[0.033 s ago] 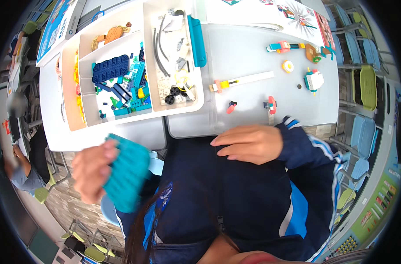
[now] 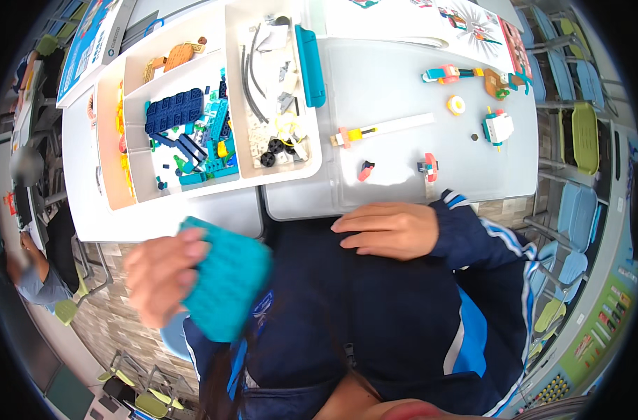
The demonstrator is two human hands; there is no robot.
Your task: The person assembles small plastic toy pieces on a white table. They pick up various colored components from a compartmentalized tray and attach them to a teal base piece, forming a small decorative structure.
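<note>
Classroom with wood-patterned floor (image 2: pixel 112 287), blue chairs (image 2: pixel 574 222) along the right side, a seated person (image 2: pixel 46 280) at far left, face blurred. Pale tabletop (image 2: pixel 151 227) across the upper middle. On its left part: white divided tray (image 2: pixel 316 133), compartments holding yellow and orange pieces (image 2: pixel 180 56), a navy studded plate (image 2: pixel 175 110) above mixed teal and green bricks, and, at right, dark hoses (image 2: pixel 253 77), white parts and black wheels (image 2: pixel 268 159). Along the tray's right edge, a teal bar (image 2: pixel 310 66). Beside it, a translucent shallow tray (image 2: pixel 396 84) with scattered small builds, among them a white stick (image 2: pixel 403 124) with coral and yellow end, a round white-and-yellow piece (image 2: pixel 456 106) and a white-and-teal block (image 2: pixel 499 128). At top, an open booklet (image 2: pixel 392 21). Left hand (image 2: pixel 161 276): grip narrowed on the left edge of a teal slab (image 2: pixel 228 283), raised pattern blurred, tilted, in front of the navy jacket (image 2: pixel 389 315). Right hand (image 2: pixel 392 229): grip slack, fingers extended toward the left, near the tabletop edge; palm side hidden.
</note>
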